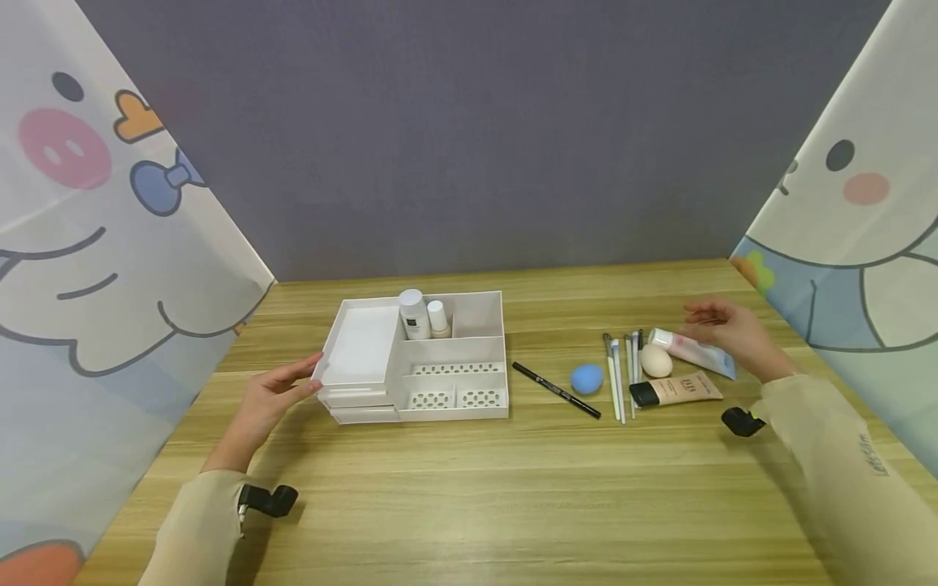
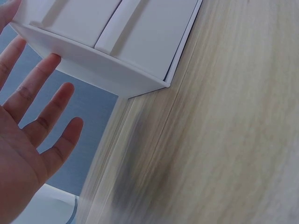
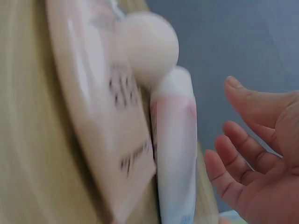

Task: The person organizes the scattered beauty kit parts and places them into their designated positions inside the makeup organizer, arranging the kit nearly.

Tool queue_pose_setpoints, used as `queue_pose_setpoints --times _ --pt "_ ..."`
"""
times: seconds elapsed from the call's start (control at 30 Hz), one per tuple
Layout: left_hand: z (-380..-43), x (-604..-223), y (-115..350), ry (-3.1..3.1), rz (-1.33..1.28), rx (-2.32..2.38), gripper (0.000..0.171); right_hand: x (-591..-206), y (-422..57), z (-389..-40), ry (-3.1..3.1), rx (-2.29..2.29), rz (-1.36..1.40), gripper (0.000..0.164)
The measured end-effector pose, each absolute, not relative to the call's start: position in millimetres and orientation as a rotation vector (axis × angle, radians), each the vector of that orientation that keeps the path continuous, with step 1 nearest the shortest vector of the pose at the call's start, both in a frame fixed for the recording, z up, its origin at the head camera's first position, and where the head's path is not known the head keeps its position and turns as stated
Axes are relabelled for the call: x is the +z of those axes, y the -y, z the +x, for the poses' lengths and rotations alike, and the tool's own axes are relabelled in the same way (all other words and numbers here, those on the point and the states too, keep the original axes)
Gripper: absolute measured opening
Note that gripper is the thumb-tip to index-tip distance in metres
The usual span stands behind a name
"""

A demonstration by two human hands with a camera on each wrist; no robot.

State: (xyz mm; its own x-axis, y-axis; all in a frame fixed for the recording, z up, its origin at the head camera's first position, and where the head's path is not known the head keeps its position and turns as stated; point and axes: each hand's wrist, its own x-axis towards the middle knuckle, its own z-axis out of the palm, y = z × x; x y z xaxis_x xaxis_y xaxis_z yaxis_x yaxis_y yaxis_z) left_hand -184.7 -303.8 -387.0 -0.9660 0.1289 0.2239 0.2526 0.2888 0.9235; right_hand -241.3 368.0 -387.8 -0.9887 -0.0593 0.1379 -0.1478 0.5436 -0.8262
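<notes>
A white makeup organizer [image 1: 361, 342] with drawers and open compartments stands on the table's left half. My left hand [image 1: 274, 395] is at its left side, fingers extended, fingertips touching or very near the wall. A white bottle [image 1: 414, 316] and a smaller white-capped beige bottle [image 1: 438, 319] stand in its back compartment. On the right, my right hand [image 1: 736, 335] hovers beside a white-and-pink squeeze tube [image 1: 692, 350], fingers loosely bent and holding nothing. A beige makeup sponge [image 3: 147, 49] touches that tube's cap. A beige BB cream tube [image 3: 100, 112] lies in front.
Several makeup brushes [image 1: 617, 378] lie left of the tubes. A blue makeup sponge [image 1: 587, 378] and a black pencil [image 1: 557, 391] lie between them and the organizer. A grey panel [image 1: 484, 146] rises behind the wooden table [image 1: 469, 496], with printed cloth [image 1: 865, 268] at the sides.
</notes>
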Motion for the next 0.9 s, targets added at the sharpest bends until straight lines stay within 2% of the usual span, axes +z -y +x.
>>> queue_pose_setpoints --times 0.6,0.9 --pt "-186.0 -385.9 303.9 2.425 -0.370 -1.812 0.041 -407.6 -416.2 -224.2 2.804 1.420 0.094 0.067" --pt "-186.4 -387.9 305.3 2.421 -0.380 -1.811 0.041 -412.2 -424.1 -222.6 2.976 1.186 0.136 0.072"
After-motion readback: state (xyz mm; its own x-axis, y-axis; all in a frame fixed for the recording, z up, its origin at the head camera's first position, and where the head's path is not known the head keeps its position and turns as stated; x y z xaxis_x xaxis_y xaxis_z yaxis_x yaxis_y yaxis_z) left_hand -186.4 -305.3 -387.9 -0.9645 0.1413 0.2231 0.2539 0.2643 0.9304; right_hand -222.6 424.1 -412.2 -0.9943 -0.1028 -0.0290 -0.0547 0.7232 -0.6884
